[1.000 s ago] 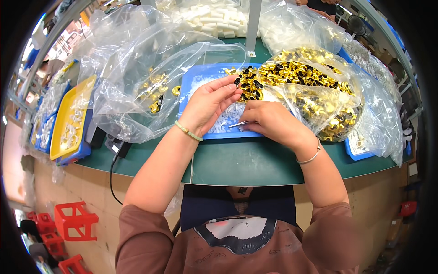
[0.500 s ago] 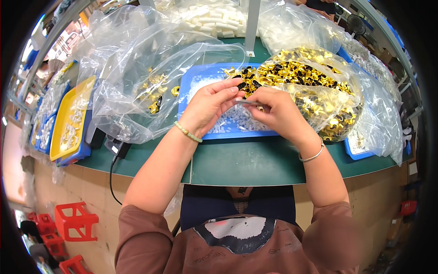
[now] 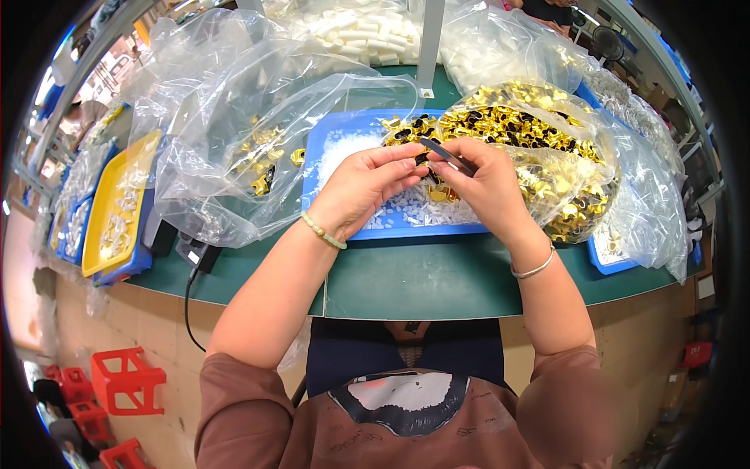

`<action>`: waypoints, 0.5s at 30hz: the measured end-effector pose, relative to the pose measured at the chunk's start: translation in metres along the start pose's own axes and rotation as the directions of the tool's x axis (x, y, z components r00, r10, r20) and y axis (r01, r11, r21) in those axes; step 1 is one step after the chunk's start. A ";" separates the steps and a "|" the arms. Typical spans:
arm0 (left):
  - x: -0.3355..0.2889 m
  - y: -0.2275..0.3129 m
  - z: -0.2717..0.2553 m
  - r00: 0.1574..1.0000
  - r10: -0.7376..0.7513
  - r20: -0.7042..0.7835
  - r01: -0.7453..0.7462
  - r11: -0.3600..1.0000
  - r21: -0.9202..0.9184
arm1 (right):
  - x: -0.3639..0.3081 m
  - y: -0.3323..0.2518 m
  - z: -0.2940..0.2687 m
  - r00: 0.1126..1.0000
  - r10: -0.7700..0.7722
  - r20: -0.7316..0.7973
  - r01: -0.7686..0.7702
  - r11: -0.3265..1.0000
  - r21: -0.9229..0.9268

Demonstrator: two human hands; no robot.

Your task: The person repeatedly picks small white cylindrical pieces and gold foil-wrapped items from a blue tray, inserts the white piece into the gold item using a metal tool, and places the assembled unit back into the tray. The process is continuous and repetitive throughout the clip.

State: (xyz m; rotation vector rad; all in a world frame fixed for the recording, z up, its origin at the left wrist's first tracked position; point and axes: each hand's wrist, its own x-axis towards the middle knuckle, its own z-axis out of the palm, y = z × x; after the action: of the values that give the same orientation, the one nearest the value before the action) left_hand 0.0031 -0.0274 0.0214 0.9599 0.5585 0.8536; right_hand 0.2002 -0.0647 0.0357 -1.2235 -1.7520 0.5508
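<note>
My left hand (image 3: pixel 367 184) is closed in a pinch over the blue tray (image 3: pixel 312 156). At its fingertips is a small dark piece (image 3: pixel 422 159), mostly hidden, its kind unclear. My right hand (image 3: pixel 494 184) grips a thin, dark, tweezers-like tool (image 3: pixel 448 155) between thumb and fingers, its end slanting up toward the left fingertips. Under both hands, the tray holds many small white translucent plastic pieces (image 3: pixel 348 148). Shiny gold curved pieces with black insides (image 3: pixel 500 123) spill into the tray's back right from a clear plastic bag (image 3: pixel 582 184).
Left of the tray lies a large clear bag (image 3: pixel 207 172) with some gold pieces inside. A yellow tray (image 3: pixel 95 234) stands farther left, and a corded black device (image 3: pixel 195 252) sits by the table edge. A metal post (image 3: pixel 431 47) rises behind, before bagged white cylinders (image 3: pixel 367 35).
My right hand has shifted slightly right, and the tool has swung so its end points up and left. The left hand remains pinched in nearly the same place.
</note>
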 end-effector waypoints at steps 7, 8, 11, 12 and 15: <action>0.003 -0.005 -0.001 0.999 0.037 -0.014 -0.036 0.995 0.091 | -0.001 -0.006 0.001 0.993 -0.058 -0.100 0.053 0.997 -0.048; 0.002 -0.005 0.000 0.999 0.039 -0.009 -0.038 0.994 0.101 | -0.002 -0.007 0.002 0.991 -0.070 -0.115 0.064 0.997 -0.048; 0.002 -0.006 0.001 0.999 0.040 0.007 -0.041 0.994 0.102 | -0.003 -0.005 0.003 0.991 -0.052 -0.121 0.047 0.998 -0.037; 0.002 -0.007 0.001 0.999 0.041 0.008 -0.042 0.994 0.101 | -0.002 -0.008 0.005 0.991 -0.039 -0.128 0.039 0.999 -0.006; 0.002 -0.007 0.002 0.998 0.055 -0.009 -0.053 0.991 0.123 | -0.003 -0.007 0.005 0.991 -0.061 -0.118 0.054 0.996 -0.066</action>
State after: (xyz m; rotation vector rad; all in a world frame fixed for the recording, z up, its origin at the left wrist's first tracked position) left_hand 0.0085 -0.0295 0.0159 1.0864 0.6033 0.8819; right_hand 0.1923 -0.0697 0.0377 -1.2201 -1.7084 0.3829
